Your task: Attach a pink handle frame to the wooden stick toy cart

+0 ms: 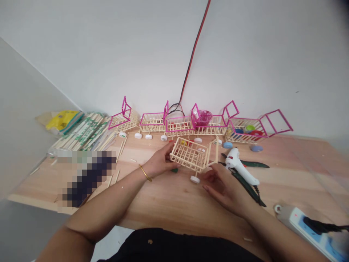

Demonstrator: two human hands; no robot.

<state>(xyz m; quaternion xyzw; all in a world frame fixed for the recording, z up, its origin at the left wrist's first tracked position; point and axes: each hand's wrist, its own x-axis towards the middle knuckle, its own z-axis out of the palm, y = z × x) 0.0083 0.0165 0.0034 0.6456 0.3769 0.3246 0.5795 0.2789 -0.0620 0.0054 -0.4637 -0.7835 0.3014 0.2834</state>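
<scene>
A small shopping cart (188, 154) built from plain wooden sticks is held tilted just above the table. White round caps serve as its wheels, and one wheel (195, 179) hangs below it. My left hand (161, 160) is closed on the cart's left end, its fingertips partly hidden behind the sticks. At the other end, by the upright stick handle (213, 151), my right hand (222, 183) has loosely bent fingers with thumb and fingers apart. It is close to the cart's lower right corner; whether it touches is hard to tell.
Several finished stick carts with pink rims, such as one cart (180, 127), stand along the wall. Right are a white glue gun (241, 165), green-handled pliers (256, 164) and a power strip (308, 227). Left lie bundled sticks (84, 131), a yellow bag (64, 120) and a blurred dark object (87, 180).
</scene>
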